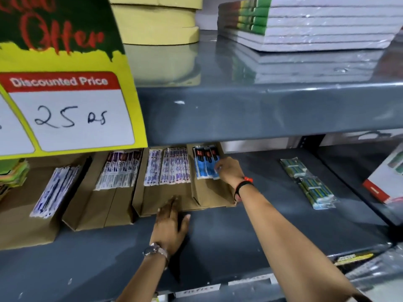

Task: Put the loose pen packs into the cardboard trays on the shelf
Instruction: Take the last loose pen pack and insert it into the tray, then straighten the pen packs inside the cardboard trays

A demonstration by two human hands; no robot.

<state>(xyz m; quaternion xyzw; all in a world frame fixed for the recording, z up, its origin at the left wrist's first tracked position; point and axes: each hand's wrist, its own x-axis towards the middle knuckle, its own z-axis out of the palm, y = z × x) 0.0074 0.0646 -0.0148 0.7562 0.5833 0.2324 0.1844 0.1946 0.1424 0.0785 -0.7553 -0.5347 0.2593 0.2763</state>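
Note:
Several brown cardboard trays stand side by side on the grey shelf point(218, 247). The rightmost tray point(209, 192) holds blue pen packs point(205, 164) at its back. My right hand point(229, 171) reaches into that tray, fingers closed on the right edge of the blue packs. My left hand point(172, 223) lies flat, fingers apart, against the front wall of the neighbouring tray point(161, 195), which holds white-and-blue pen packs point(168, 166). Green loose pen packs point(307, 182) lie on the shelf to the right, apart from both hands.
Further left, two more trays hold purple-white packs point(120, 168) and blue-white packs point(54, 188). A yellow price sign point(72, 110) hangs over the left. The upper shelf point(261, 110) carries notebooks point(316, 22) and tape rolls point(159, 25). A red-and-white box point(383, 182) sits far right.

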